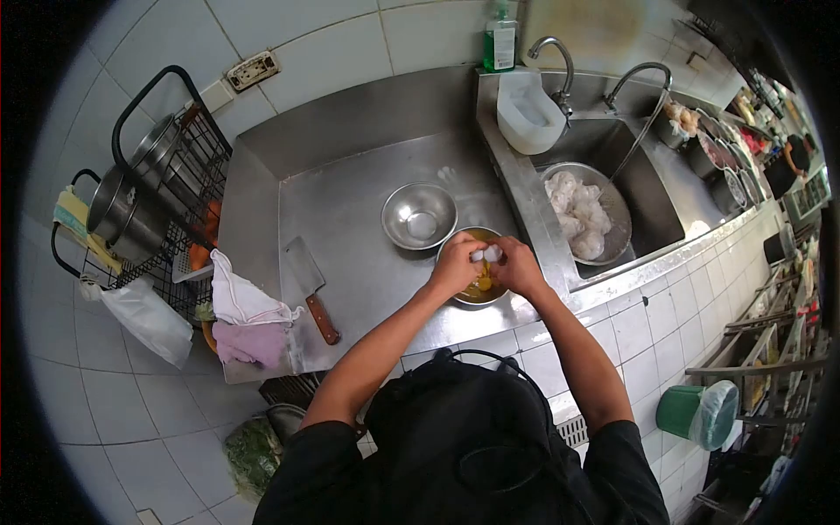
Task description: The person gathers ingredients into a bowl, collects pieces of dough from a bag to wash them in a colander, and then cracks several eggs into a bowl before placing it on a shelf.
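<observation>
My left hand (pixel 457 266) and my right hand (pixel 519 269) meet over a steel bowl (pixel 477 304) at the front edge of the steel counter. Both are closed on a cracked white egg (pixel 486 254), its shell parted between the fingertips. Yellow yolk (pixel 484 282) and raw egg show below the shell, inside the bowl. Just behind and to the left stands a second steel bowl (pixel 419 216) with nothing visible in it. Further left, a cleaver (pixel 312 293) with a wooden handle lies flat on the counter.
A sink (pixel 643 175) at right holds a basin (pixel 619 229) of bagged items under a running hose. A white container (pixel 529 114) and green soap bottle (pixel 500 39) stand behind. Cloths (pixel 249 297) and a black pot rack (pixel 188 192) are at left; a green bin (pixel 681 411) stands right.
</observation>
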